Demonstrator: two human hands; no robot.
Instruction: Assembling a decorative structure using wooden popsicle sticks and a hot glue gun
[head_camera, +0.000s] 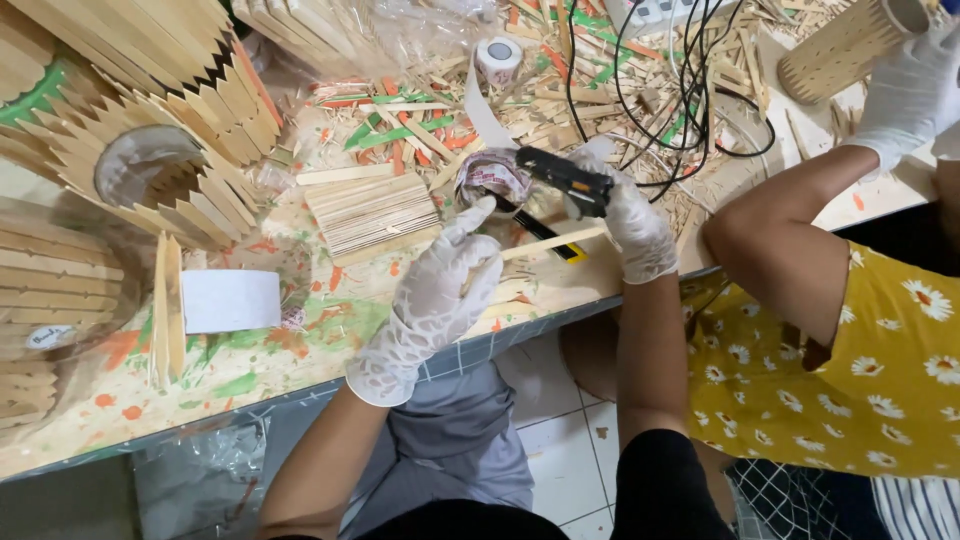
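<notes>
Working at the near edge of the counter (250, 385), which is littered with wooden sticks and paint-like orange and green blotches. Largest items first: stick-built lampshade forms (150, 110) crowd the far-left corner; a co-worker in a yellow flowered top sits at the right edge, their gloved hand (915, 90) on a perforated wooden cylinder (840, 50). Black cables (690, 90) loop across the far side. A flat bundle of plain sticks (370, 212) lies mid-counter; a white paper-wrapped roll (230, 300) sits left of it, toward the near edge.

Both of the person's hands wear pale gloves. Left hand (440, 285): fingers half curled, index and thumb extended up against the tape roll (492, 178), steadying it; not a full closed grasp. Right hand (625, 215): closed around a black tool (565, 178), apparently a cutter or glue gun type, kind uncertain, its nose meeting the roll's right side.

Position of roll: mid-counter, slightly back from the near edge, between the two hands, touching both the left fingertips and the tool tip.

Judgement on technique: keep the roll pinned firmly by the left fingers, fingertips clear of the tool's working end, and hold the tool steady.
</notes>
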